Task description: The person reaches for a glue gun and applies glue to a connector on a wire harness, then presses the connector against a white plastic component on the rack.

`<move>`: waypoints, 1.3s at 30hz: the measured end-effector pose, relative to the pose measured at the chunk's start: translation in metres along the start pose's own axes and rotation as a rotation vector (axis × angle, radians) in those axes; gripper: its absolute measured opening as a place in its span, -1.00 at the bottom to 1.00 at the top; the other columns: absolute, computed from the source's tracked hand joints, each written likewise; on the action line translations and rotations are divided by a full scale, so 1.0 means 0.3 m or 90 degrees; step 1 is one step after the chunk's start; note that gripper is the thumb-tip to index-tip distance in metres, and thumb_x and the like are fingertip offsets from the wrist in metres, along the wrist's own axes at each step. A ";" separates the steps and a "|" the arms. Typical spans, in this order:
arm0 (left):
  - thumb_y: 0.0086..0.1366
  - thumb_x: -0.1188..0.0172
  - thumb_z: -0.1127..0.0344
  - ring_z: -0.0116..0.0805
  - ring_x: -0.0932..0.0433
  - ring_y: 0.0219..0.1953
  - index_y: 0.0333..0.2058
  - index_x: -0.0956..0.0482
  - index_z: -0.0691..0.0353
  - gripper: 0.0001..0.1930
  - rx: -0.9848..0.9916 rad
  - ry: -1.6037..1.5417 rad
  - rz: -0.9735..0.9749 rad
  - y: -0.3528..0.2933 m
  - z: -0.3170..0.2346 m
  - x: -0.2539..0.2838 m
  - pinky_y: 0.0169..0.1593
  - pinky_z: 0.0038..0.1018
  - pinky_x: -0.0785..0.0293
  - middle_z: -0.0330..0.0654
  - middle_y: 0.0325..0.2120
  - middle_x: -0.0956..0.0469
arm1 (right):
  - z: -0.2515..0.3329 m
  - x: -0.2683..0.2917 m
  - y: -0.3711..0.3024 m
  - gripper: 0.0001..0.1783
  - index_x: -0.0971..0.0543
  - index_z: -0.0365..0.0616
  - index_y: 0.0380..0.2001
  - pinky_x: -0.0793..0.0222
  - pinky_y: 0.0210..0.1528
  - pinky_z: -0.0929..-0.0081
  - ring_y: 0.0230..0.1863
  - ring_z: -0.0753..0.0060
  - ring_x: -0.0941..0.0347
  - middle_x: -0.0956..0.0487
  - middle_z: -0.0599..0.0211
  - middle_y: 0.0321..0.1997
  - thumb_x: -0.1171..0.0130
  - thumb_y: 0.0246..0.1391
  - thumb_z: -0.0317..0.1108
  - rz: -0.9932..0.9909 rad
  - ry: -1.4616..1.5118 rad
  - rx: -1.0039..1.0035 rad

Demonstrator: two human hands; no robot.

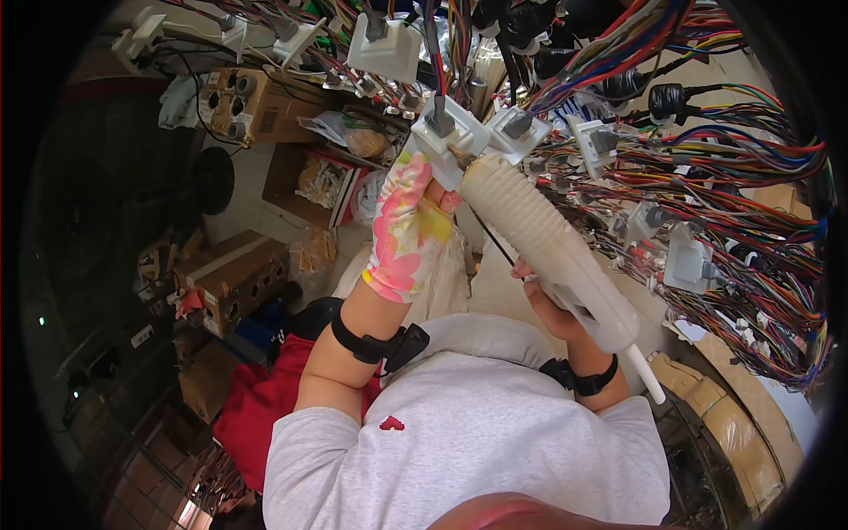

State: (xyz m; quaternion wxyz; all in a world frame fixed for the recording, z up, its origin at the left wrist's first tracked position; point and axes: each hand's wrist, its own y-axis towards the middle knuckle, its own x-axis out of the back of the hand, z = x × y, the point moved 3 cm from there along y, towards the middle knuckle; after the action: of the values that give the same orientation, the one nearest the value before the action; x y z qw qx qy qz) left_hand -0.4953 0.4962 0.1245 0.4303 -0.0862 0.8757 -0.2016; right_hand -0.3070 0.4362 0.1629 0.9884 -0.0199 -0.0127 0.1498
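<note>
Left grip [409, 225] pinching a white connector housing [465, 134] risks burns should the glue gun [534, 225] beside it, clasped in the right grip [549, 311], slip.

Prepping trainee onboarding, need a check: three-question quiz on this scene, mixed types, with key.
1. Which side's hand grips the glue gun? A) left B) right C) neither
2. True or false: both hands wear floral gloves.
3. Fill in: the gun's nozzle is right by a white ____.

Key:
1. B, the right hand.
2. False; only the left hand has a floral glove; the right's visible fingers are bare.
3. connector housing.
</note>
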 end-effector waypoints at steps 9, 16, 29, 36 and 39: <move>0.26 -0.11 0.28 -0.36 -0.49 -0.04 -0.11 -0.46 0.09 -0.77 0.017 -0.081 0.012 0.001 0.008 0.005 0.00 -0.36 -0.38 -0.24 -0.10 -0.51 | -0.028 0.016 -0.017 -0.68 -0.39 -0.21 -0.15 -0.35 -0.13 0.38 -0.25 0.38 -0.40 -0.45 0.27 -0.32 0.03 -0.03 -0.65 -0.033 0.077 0.069; 0.26 -0.11 0.28 -0.36 -0.50 -0.05 -0.07 -0.45 0.10 -0.74 0.013 -0.077 0.016 0.003 0.001 -0.001 -0.02 -0.36 -0.40 -0.24 -0.10 -0.51 | -0.076 0.046 -0.050 -0.65 -0.38 -0.21 -0.12 -0.35 -0.11 0.36 -0.23 0.37 -0.40 -0.44 0.28 -0.32 0.03 -0.04 -0.66 -0.003 -0.070 0.034; 0.23 -0.14 0.28 -0.35 -0.51 -0.10 -0.12 -0.45 0.12 -0.76 0.001 -0.042 0.020 0.007 0.002 -0.002 -0.05 -0.39 -0.42 -0.22 -0.16 -0.52 | -0.067 0.047 -0.040 -0.71 -0.55 -0.18 -0.28 -0.42 -0.27 0.53 -0.32 0.36 -0.53 -0.58 0.25 -0.35 -0.19 -0.19 -0.54 -0.091 -0.043 0.011; 0.18 -0.11 0.38 -0.32 -0.50 -0.16 -0.09 -0.42 0.20 -0.71 0.075 0.025 0.153 0.024 0.002 0.023 -0.15 -0.49 -0.40 -0.18 -0.21 -0.52 | -0.063 0.062 -0.097 -0.52 -0.32 -0.24 0.05 -0.43 -0.04 0.31 -0.04 0.26 -0.44 -0.47 0.14 -0.09 -0.02 -0.01 -0.59 0.013 -0.088 -0.071; 0.15 -0.11 0.42 -0.27 -0.48 -0.11 -0.07 -0.40 0.24 -0.67 -0.015 -0.043 0.171 -0.019 0.004 -0.007 -0.12 -0.48 -0.40 -0.15 -0.15 -0.50 | -0.053 0.041 -0.076 -0.47 -0.29 -0.25 0.11 -0.44 0.01 0.28 0.06 0.20 -0.41 -0.45 0.06 0.02 -0.05 -0.01 -0.55 0.013 0.056 -0.034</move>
State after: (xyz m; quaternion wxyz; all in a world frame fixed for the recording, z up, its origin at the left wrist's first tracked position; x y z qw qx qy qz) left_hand -0.4933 0.4915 0.1277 0.4815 0.0197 0.8667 -0.1289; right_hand -0.2879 0.4175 0.1483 0.9856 -0.0526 0.0267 0.1583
